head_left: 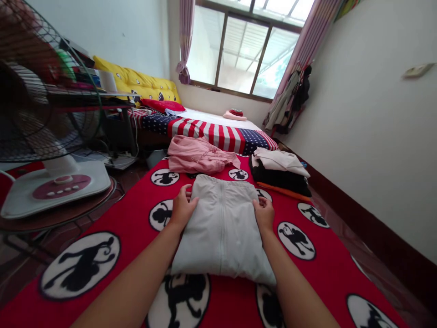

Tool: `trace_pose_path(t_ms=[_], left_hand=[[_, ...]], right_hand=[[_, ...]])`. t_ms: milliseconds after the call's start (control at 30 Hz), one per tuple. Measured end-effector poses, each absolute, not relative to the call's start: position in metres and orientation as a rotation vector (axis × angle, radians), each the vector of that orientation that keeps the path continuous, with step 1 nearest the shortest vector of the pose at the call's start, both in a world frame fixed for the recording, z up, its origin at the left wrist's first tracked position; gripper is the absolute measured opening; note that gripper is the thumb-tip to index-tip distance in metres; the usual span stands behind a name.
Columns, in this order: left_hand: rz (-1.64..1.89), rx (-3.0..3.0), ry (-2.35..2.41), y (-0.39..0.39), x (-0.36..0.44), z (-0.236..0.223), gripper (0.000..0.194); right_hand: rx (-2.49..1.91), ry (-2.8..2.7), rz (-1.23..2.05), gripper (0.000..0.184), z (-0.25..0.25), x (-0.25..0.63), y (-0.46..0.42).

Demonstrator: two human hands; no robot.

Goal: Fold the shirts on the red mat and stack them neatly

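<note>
A light grey zip-up jacket point(235, 232), folded into a rough rectangle, lies flat in front of me on a red blanket point(133, 228). Its zip runs down the middle. My left hand point(183, 205) grips the upper left edge, thumb on the cloth and fingers curled at the side. On the opposite edge, my right hand point(264, 212) holds the jacket the same way, its fingers bent and partly hidden. Just beyond the jacket is a crumpled pink shirt point(198, 155). To the right of that sits a stack of folded clothes point(280, 171), white, black and orange.
An electric fan point(58, 182) stands on a round stool at the left, beside a cluttered desk point(112, 98). Past the blanket is a bed point(205, 130) with a flag-patterned cover and a small folded pile point(235, 115). Clothes point(290, 98) hang by the right wall.
</note>
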State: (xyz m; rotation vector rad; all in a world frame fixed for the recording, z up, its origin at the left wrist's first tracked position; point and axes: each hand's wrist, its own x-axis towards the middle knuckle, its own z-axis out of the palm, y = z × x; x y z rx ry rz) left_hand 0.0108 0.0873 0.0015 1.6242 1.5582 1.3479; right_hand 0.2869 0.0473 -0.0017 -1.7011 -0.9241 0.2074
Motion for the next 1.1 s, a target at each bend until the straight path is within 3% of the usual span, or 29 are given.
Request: trace_pose_path(t_ms=[233,400,500,600,667,933,1100], left_hand=[[1.472,1.641,1.531,0.082,-0.002,-0.007,0.051],[1.512,1.731,1.581,0.061,-0.006,0.01,0.034],[1.324,1.825,1.647,0.031,-0.015,0.023,0.019],[1.099,1.854,1.705,-0.004,-0.03,0.024,0.044],[1.024,1.869,1.648,-0.023,-0.041,0.02,0.051],[0.755,1.967,1.315,-0.048,-0.056,0.014,0.043],[0.717,2.05,1.22,-0.049,-0.058,0.015,0.037]], right_hand=[[-1.476,-0.96,0.381,0.05,-0.012,0.297,-0.017],[-1.484,-0.925,0.334,0.048,-0.002,0.295,-0.07],[-1.514,-0.993,0.233,0.044,0.006,0.285,-0.098],[-1.594,-1.073,0.194,0.04,0.008,0.273,-0.124],[-1.633,-1.148,0.221,0.038,0.007,0.268,-0.139],[-1.597,-1.444,0.425,0.03,-0.004,0.267,-0.155],[-1.509,-1.307,0.27,0.035,-0.002,0.261,-0.158]])
